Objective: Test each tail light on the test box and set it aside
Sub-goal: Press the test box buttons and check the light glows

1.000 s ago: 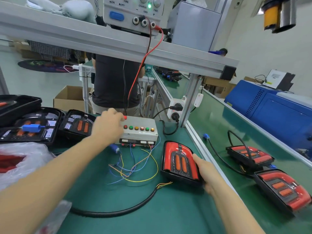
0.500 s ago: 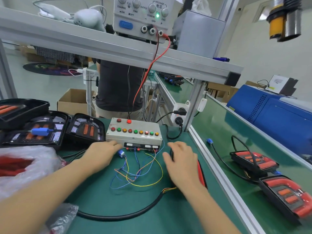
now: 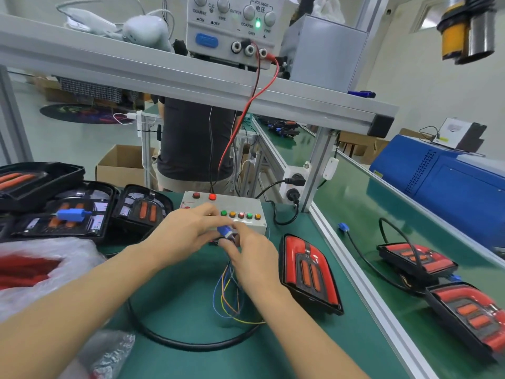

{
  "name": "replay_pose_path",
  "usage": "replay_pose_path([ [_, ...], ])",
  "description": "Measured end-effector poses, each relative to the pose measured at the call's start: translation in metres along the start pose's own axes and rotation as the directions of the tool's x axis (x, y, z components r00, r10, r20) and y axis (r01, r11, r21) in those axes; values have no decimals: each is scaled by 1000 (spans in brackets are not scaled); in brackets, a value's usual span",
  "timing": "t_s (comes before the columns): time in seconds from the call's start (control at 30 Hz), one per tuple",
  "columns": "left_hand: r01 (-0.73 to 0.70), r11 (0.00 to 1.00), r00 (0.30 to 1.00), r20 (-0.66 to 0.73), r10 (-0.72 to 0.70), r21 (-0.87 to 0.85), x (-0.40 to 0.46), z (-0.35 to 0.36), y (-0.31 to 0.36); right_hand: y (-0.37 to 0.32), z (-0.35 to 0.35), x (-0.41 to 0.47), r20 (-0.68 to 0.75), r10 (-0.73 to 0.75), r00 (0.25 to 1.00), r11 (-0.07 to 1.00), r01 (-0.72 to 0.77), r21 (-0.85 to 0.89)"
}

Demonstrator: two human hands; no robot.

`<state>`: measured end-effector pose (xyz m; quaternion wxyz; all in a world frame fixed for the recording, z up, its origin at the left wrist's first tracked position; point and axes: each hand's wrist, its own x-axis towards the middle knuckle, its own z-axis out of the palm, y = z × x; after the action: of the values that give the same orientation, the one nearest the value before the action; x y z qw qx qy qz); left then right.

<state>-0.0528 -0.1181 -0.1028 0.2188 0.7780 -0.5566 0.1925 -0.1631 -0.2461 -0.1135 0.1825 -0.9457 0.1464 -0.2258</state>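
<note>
1. Green bench mat (image 3: pixel 177 302) underfoot of all the work, framed by a metal rail (image 3: pixel 363 283) on the right, with a second green surface beyond that rail.
2. Up on the shelf (image 3: pixel 109 67): power supply (image 3: pixel 232 28), green lamp lit, red lead (image 3: pixel 246 119) dropping down toward the test box (image 3: pixel 257 207).
3. Test box at the back of the mat, row of coloured buttons along the top, partly hidden by the hands.
4. Left hand (image 3: pixel 188 231) just in front of the box, fingers curled round a blue plug (image 3: pixel 225 231).
5. Right hand (image 3: pixel 254 258) meeting it from the right, fingertips pinched on the same plug; whether the plug halves are joined or apart cannot be told.
6. Loose coloured wires (image 3: pixel 226 296) hanging below the hands, black cable (image 3: pixel 191 343) looping across the mat.
7. Tail light (image 3: pixel 308 272) flat on the mat just right of the right hand, red lens up, untouched.
8. Two more tail lights (image 3: pixel 418 258) (image 3: pixel 472 313) past the rail, near each other.
9. Dark trays of lights (image 3: pixel 68 212) at far left, plastic bag (image 3: pixel 41 269) in front of them.
10. Behind the bench, a standing person in a dark shirt (image 3: pixel 191 143).
</note>
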Motion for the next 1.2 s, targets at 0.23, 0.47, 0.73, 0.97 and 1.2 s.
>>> replay_pose_path([
  [0.23, 70, 998, 990, 122, -69, -2, 3, 2, -1, 1, 0, 1, 19, -29, 999, 995, 31, -99],
  [0.47, 264, 937, 938, 288, -194, -230, 17, -8, 0, 4, 0, 1, 87, 101, 991, 939, -124, 320],
  [0.73, 269, 942, 940, 269, -210, -203, 18, -2, 0, 4, 0, 6, 73, 145, 987, 952, -160, 263],
  [0.97, 398, 900, 912, 179, -368, -179, 8, -10, -36, 30, -20, 2, 4, 227, 974, 943, -221, 250],
  [1.2, 391, 920, 884, 268, -383, 23, 2, 21, -28, 64, -46, 17, -137, 486, 863, 750, -331, 572],
])
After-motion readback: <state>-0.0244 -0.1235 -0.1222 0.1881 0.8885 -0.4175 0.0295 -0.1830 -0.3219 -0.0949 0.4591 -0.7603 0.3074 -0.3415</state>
